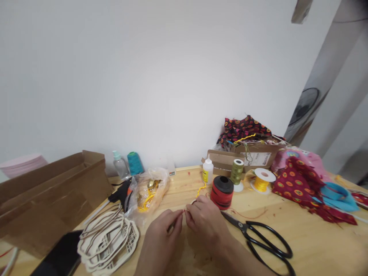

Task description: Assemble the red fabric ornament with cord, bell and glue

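My left hand (pixel 164 230) and my right hand (pixel 204 219) meet fingertip to fingertip above the wooden table. Both are closed in a pinch. A tiny bit of red thread (pixel 184 211) shows between the fingertips; the rest is hidden by the fingers. Just beyond my right hand stands a red thread spool (pixel 222 194) with a black top. A yellow twisted cord (pixel 201 189) lies behind the right knuckles. Black-handled scissors (pixel 244 227) rest beside my right forearm, blades pointing toward the spool.
Stacked pale cut-out frames (pixel 107 241), a glue gun (pixel 122 194) and a plastic bag (pixel 152 189) lie left, beside a long cardboard box (pixel 54 199). Behind stand a glue bottle (pixel 207 171), a green spool (pixel 237 171) and a yellow spool (pixel 262 180). Patterned fabric (pixel 299 184) lies right.
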{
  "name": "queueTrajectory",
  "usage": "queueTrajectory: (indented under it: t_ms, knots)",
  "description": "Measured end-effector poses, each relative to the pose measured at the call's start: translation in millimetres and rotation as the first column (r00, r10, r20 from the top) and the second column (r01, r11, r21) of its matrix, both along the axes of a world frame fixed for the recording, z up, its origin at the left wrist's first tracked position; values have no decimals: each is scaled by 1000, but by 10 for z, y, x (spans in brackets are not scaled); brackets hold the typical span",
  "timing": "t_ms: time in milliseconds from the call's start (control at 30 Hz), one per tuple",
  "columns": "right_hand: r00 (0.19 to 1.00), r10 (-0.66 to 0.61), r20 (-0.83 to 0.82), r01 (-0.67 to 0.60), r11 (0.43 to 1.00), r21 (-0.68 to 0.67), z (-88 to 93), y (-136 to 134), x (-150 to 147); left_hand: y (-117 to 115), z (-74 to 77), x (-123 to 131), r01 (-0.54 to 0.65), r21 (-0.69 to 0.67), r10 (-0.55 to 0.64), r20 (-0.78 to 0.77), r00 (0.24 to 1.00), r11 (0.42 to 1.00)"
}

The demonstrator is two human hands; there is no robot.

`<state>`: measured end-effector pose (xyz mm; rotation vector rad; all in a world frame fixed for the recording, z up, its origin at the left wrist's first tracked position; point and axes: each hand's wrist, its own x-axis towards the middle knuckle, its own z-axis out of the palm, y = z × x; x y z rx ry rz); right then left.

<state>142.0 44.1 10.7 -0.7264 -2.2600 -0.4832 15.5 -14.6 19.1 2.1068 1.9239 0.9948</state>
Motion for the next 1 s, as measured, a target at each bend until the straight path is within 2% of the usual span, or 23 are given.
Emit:
queueTrajectory:
  t_ms: [133,400,567,800,1000]
  knots:
    - [1000,2,-3,-2,1000,-13,-10,5,1,13,17,-9,-3,11,2,84,996,1000]
    - [1000,18,5,-18,999,30,-9,-11,-13,7,29,-14,-17,-15,19,100,995,1000]
    - [1000,11,18,-11,1000,24,-30,-21,-21,-10,48,0,-10,-43,12,54,998,999]
    - [991,-2,137,0,1000,15,33,-55,-27,-2,10,0,11,-2,-11,-21,1000,1000]
    - [972,-35,234,49,997,-51,47,-77,-44,-1,-24,-10,9,45,-4,-115,993,999]
